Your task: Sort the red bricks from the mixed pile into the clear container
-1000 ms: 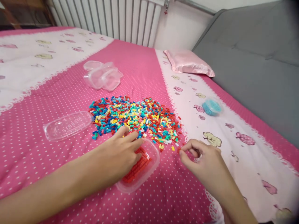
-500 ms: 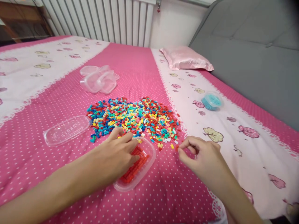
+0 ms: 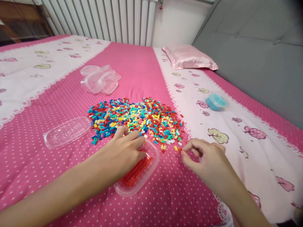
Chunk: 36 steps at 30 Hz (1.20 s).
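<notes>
The left hand lies flat over the far end of a clear tray of red bricks, fingers stretched out and gripping nothing, fingertips at the rim where the tray meets the pile of bricks. The right hand is just right of the tray, thumb and forefinger pinched shut on one small red brick at the pile's near right edge, beside the lace border of the bedspread.

Open bedspread runs in front of the tray and between the two hands. A clear lid lies left of the pile, close to its edge. A stack of clear tubs sits well beyond the pile, and a tub of blue bricks stands apart on the right, near the grey headboard. A pink pillow lies at the far right, with a radiator behind the bed.

The lid bears raised lettering, too faint to read.

Against half a second ago, both hands sit in almost the same spots: the left still covers the tray, the right keeps its pinch, and the pile is unchanged
</notes>
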Each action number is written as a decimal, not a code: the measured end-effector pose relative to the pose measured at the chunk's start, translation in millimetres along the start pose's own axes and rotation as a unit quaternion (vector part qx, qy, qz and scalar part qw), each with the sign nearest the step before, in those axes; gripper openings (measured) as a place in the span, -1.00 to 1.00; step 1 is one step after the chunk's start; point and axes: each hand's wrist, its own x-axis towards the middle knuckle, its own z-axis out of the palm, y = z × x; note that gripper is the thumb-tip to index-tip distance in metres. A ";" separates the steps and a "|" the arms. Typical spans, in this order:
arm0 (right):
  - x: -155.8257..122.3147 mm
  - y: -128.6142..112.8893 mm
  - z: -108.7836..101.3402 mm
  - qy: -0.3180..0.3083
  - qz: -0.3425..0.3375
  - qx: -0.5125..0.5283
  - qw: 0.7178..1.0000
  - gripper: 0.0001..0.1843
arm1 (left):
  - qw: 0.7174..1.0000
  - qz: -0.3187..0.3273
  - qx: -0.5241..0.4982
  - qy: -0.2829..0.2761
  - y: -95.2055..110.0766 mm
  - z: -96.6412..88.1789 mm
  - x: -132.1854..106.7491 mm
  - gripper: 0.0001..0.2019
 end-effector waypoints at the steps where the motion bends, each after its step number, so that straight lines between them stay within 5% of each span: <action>1: -0.1 -0.4 -0.1 -0.004 0.003 -0.001 1.000 -0.81 | 1.000 0.002 0.008 -0.001 0.4 2.6 1.6 -0.76; 36: -0.7 6.6 3.2 0.013 -0.057 -0.021 0.998 -0.86 | 0.998 0.026 0.053 0.010 1.0 16.5 16.9 -0.72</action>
